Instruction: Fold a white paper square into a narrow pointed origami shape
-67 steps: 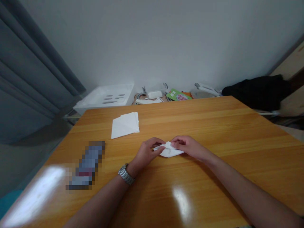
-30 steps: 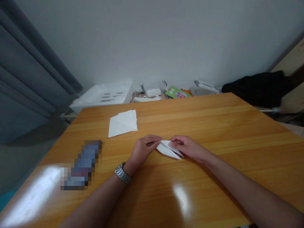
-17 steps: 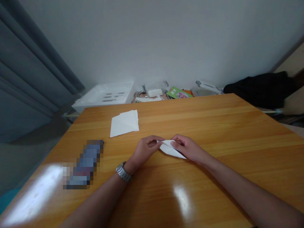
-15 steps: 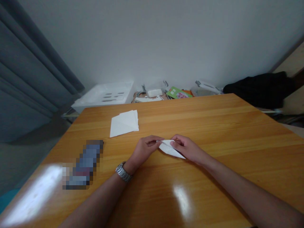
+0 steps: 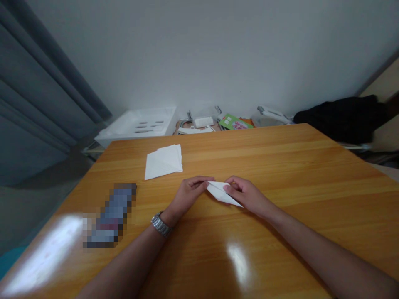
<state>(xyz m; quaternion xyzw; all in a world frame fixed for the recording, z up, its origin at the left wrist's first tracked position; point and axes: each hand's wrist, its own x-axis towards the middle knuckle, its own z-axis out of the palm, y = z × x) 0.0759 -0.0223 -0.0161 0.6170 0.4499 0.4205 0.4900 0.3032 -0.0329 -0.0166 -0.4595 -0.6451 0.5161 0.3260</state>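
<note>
Between my two hands, just above the wooden table (image 5: pixel 280 158), is a folded piece of white paper (image 5: pixel 220 194) with a pointed, kite-like outline. My left hand (image 5: pixel 190 192), with a metal watch on the wrist, pinches its left corner between thumb and fingers. On the other side my right hand (image 5: pixel 243 193) grips it, thumb pressed on the top face and fingers behind. One sharp tip of the paper points toward the lower right, below my right hand. The undersides of the fingers are hidden.
A stack of white paper sheets (image 5: pixel 164 162) lies at the back left of the table. Nearer on the left is a blurred-out, phone-like object (image 5: pixel 114 214). Beyond the far edge are a white tray (image 5: pixel 149 122), a green booklet (image 5: pixel 232 122) and black cloth (image 5: pixel 339 116).
My left thumb has shifted slightly up to the paper's left corner, and the paper has tilted a little. My right hand keeps nearly the same hold.
</note>
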